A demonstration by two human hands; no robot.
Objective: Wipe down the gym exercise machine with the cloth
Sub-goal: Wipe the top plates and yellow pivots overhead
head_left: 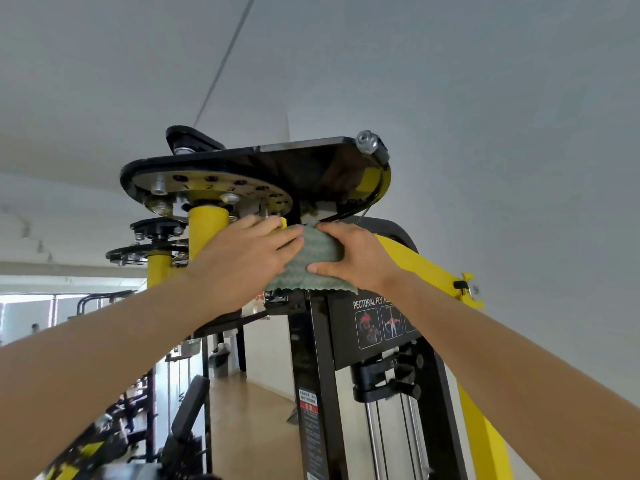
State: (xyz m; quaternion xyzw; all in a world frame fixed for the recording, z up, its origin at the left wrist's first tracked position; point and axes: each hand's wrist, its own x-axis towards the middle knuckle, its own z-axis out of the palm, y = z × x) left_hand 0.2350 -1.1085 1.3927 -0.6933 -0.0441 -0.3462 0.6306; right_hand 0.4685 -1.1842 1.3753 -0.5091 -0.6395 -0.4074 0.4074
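I look up at the top of a yellow and black pectoral fly machine. A green patterned cloth is wrapped over a yellow part of its frame, just under the black top plate. My left hand lies on the cloth's left side with its fingers spread over it. My right hand grips the cloth's right side, thumb below and fingers above. The part under the cloth is hidden.
A numbered pivot disc on a yellow post sits just left of my hands. A black placard and guide rods hang below. Other gym equipment stands at lower left on a wooden floor.
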